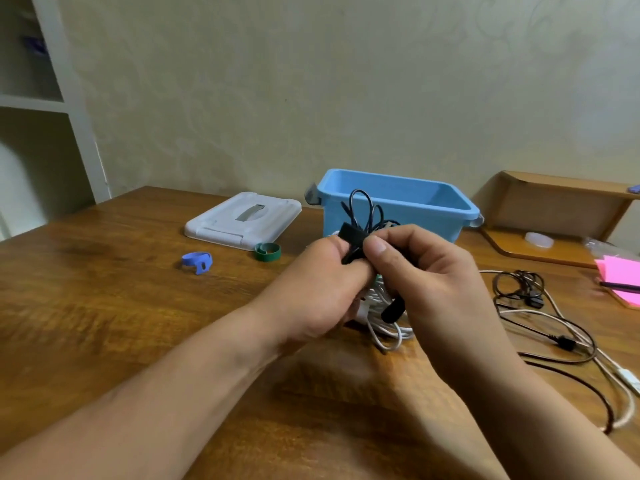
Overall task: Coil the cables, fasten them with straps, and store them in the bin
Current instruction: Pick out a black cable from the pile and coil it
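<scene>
1. Two hands meet on my one feed, the head view, held above the wooden table [138, 306] just in front of the blue bin [433, 225].
2. The left hand [311, 289] has its fingers curled round a bundled black cable [362, 209], thumb pressed to the bundle.
3. The right hand [426, 271] is curled round the same cable from the other side, its thumb tip against the bundle.
4. A black strap [351, 233] lies across the bundle between the two thumbs. I cannot tell whether it is closed.
5. The cable's loops stand up above the hands, and a dark end [393, 311] hangs below the right palm.
6. Under the hands a white cable [384, 330] lies looped on the table.
7. Loose black and white cables [554, 327] sprawl on the table to my right, outside the bin.
8. A white lid [242, 220] lies flat left of the bin, with a green strap [267, 252] just in front of it and a blue strap [197, 261] farther left.
9. Pink paper [620, 275] sits at the right edge.
</scene>
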A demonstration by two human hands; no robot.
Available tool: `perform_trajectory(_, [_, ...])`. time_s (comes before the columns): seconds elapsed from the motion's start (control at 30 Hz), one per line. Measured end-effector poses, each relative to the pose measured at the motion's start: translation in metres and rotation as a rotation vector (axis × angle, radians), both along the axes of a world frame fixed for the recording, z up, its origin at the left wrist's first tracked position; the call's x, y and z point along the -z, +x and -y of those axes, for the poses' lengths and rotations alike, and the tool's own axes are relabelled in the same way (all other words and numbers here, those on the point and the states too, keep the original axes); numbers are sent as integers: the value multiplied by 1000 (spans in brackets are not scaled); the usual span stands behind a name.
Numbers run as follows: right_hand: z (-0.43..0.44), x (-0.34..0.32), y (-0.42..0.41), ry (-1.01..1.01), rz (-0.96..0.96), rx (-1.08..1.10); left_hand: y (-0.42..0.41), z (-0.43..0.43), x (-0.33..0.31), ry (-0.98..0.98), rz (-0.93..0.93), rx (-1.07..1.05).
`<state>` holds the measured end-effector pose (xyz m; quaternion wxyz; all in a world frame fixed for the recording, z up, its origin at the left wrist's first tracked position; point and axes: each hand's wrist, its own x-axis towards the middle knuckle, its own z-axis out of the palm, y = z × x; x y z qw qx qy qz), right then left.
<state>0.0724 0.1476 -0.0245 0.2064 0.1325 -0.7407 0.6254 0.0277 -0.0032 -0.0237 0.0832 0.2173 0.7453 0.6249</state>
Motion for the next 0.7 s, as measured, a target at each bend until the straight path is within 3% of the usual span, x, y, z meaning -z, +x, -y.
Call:
perform_trajectory(0.2, [4,2,-2,-132,86,-1,7,1,-6,312,120,100])
perform_trajectory(0.4, [8,-1,2,-237,41,-119,5,-3,-1,444,-8,30])
perform_trajectory(0.57, [3,-2,1,-151,-7,-115,2,0,-3,548,-49,113])
perform_trajectory(0.7, [-2,-1,-1,-95,-3,-69,2,6,-7,558,52,249])
